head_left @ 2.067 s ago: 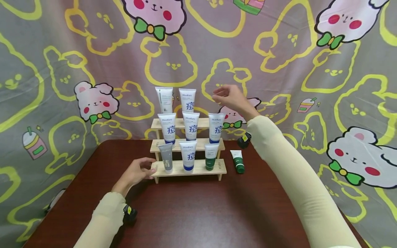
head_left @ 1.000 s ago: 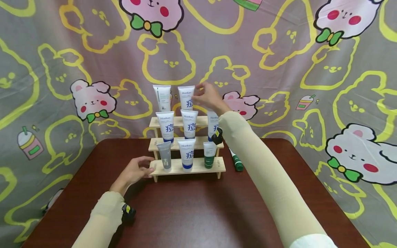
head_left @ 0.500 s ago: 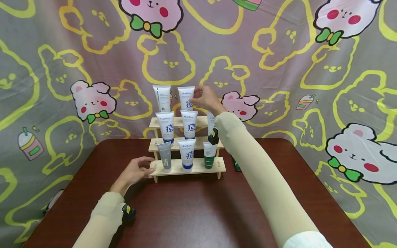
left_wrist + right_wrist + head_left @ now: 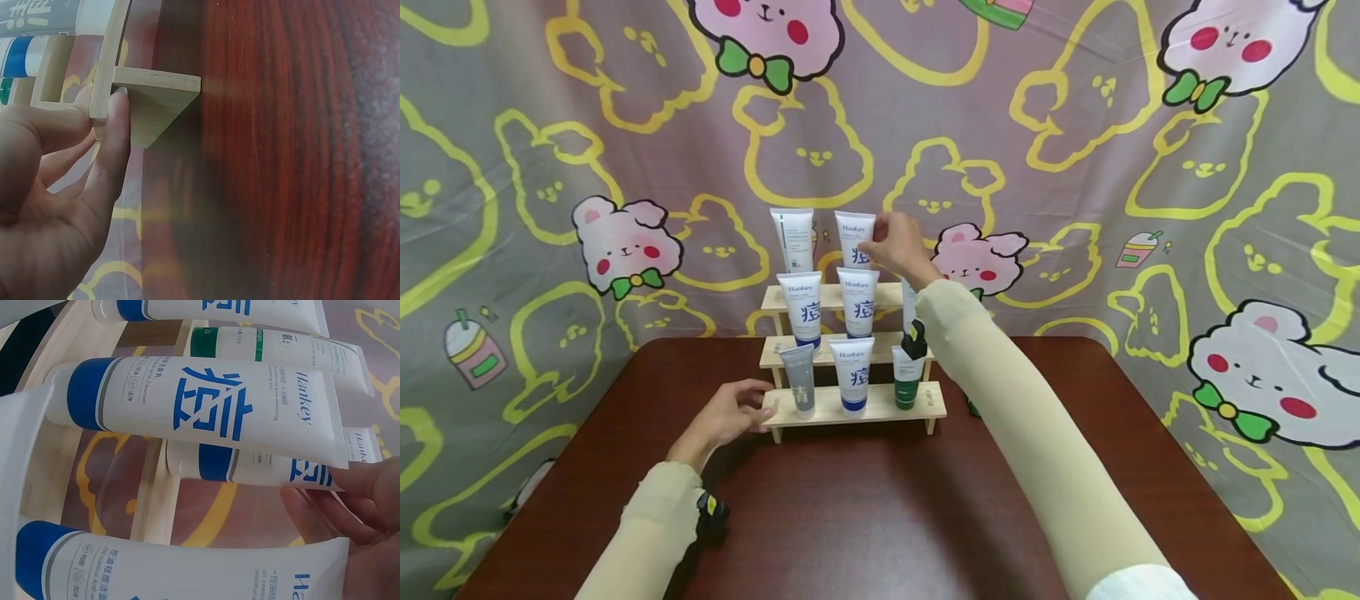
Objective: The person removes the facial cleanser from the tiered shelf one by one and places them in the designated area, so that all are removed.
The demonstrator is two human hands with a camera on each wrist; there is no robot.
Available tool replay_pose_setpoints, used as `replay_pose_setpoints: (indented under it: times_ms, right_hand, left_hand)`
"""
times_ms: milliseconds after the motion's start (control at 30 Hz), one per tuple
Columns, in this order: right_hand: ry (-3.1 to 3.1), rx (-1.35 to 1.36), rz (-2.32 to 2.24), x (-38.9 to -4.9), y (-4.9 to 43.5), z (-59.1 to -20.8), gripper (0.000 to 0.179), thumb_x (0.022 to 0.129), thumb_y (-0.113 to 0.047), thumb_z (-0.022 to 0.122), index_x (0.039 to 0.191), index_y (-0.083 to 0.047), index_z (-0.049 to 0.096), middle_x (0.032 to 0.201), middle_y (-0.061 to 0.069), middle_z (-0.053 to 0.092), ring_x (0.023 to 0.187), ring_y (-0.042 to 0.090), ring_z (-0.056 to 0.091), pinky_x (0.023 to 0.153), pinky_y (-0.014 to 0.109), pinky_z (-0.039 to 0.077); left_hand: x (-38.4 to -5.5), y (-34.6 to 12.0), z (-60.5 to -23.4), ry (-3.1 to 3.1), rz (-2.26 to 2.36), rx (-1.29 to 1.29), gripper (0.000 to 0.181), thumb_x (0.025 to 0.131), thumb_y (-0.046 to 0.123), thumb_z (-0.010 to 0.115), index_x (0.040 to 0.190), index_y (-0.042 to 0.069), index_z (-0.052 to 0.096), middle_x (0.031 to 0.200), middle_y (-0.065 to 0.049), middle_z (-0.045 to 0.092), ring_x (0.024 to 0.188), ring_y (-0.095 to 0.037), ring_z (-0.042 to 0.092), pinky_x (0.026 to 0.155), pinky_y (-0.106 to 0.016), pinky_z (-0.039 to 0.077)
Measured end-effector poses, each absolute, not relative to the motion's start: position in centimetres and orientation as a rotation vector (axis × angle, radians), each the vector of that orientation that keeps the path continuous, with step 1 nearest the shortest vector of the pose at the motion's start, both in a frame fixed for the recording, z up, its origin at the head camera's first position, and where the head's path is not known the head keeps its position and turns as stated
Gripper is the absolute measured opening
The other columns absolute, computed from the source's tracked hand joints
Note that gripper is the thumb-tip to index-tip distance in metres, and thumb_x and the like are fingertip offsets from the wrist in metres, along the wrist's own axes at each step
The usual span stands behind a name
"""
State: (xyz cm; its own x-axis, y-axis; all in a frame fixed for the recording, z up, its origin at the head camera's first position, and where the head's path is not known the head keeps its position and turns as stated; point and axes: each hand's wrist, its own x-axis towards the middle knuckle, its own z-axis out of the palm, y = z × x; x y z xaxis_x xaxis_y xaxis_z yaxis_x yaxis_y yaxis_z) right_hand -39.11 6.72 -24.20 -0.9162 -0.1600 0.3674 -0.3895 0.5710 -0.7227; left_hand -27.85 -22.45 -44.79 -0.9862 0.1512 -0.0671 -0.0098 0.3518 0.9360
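Observation:
On the top tier of a three-tier wooden display rack (image 4: 880,408), my right hand (image 4: 898,243) pinches the edge of a white facial cleanser tube (image 4: 853,233) with blue print. In the right wrist view this tube (image 4: 219,464) is partly covered by another cleanser tube (image 4: 206,403) in front, with my right hand (image 4: 362,503) at its crimped end. My left hand (image 4: 727,417) grips the left end of the bottom tier. Seen from the left wrist, the thumb and a finger of my left hand (image 4: 62,181) lie on either side of the rack's board (image 4: 103,94).
Beside the held tube stands a white tube (image 4: 793,240) with green print. Several more tubes fill the lower tiers, among them a grey tube (image 4: 800,379) and a green-and-white tube (image 4: 906,387). A patterned curtain (image 4: 1075,100) hangs behind the dark red table (image 4: 865,517).
My right hand has come left from beside the top tier and taken hold of the tube, which has shifted slightly right. My left hand stays on the rack.

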Motion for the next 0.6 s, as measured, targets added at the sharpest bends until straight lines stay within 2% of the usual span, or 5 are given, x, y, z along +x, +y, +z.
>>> replay_pose_setpoints:
  times_ms: [133,333,600]
  right_hand:
    - [-2.507,0.473,1.299,-38.9,7.0,-23.9,0.022,0.091,-0.008,0.075,0.107,0.004,0.066,0.098,0.013,0.067,0.088,0.023,0.063,0.074,0.029,0.056]
    - [-2.441,0.458,1.432,-38.2,7.6,-22.6,0.028,0.094,-0.012,0.072,0.115,0.003,0.063,0.106,0.012,0.065,0.095,0.022,0.062,0.078,0.028,0.057]
    - [-2.238,0.467,1.692,-37.7,9.2,-20.3,0.031,0.092,-0.003,0.072,0.119,0.008,0.060,0.109,0.018,0.064,0.097,0.026,0.065,0.081,0.032,0.059]
  left_hand:
    - [-27.9,-22.6,-44.9,2.460,1.705,0.116,0.047,0.090,-0.008,0.069,0.133,-0.011,0.051,0.109,-0.026,0.058,0.078,-0.025,0.066,0.070,-0.041,0.062]
    - [-27.8,-22.6,-44.7,2.453,1.701,0.103,0.047,0.090,-0.007,0.069,0.134,-0.010,0.051,0.110,-0.026,0.058,0.079,-0.025,0.066,0.073,-0.044,0.061]
    - [-27.9,-22.6,-44.7,2.468,1.675,0.081,0.047,0.091,-0.007,0.069,0.135,-0.007,0.053,0.114,-0.027,0.057,0.080,-0.026,0.066,0.074,-0.042,0.061]
